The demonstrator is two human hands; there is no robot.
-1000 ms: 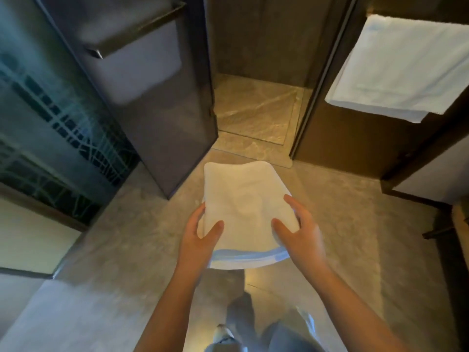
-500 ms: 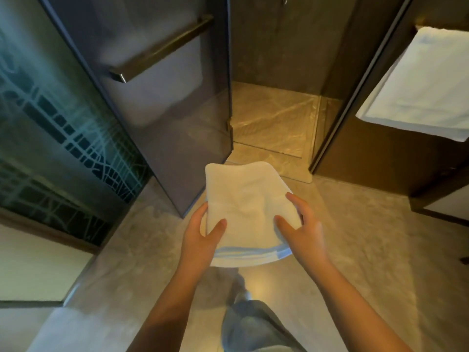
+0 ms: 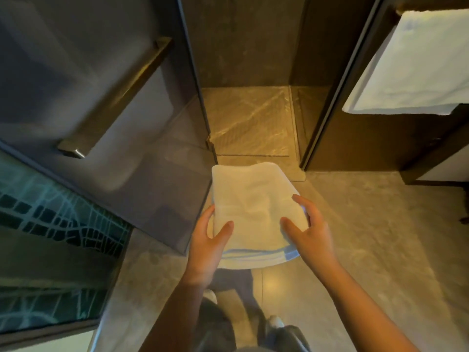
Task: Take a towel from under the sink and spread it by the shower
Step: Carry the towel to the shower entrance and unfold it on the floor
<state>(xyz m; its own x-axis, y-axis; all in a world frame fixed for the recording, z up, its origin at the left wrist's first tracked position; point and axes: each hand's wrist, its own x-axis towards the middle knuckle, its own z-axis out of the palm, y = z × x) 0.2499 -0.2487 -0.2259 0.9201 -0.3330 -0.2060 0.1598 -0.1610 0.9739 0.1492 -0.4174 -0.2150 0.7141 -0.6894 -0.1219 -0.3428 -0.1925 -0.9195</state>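
Observation:
A folded white towel point(image 3: 250, 207) is carried flat in front of me, above the grey floor and just short of the shower threshold. My left hand point(image 3: 208, 247) grips its near left edge, thumb on top and fingers underneath. My right hand point(image 3: 308, 233) grips the near right edge the same way. The shower floor point(image 3: 250, 123), a lit marble tile, lies straight ahead beyond the towel's far edge.
An open glass shower door point(image 3: 109, 102) with a metal bar handle point(image 3: 119, 97) angles in from the left. Another white towel point(image 3: 416, 64) hangs on the wall at upper right. Patterned glass point(image 3: 50, 224) fills the lower left. My legs and shoes point(image 3: 274, 321) show below.
I have walked closer to the shower, which now fills more of the view. The door and the hanging towel have shifted outward. Both hands keep the same hold on the folded towel.

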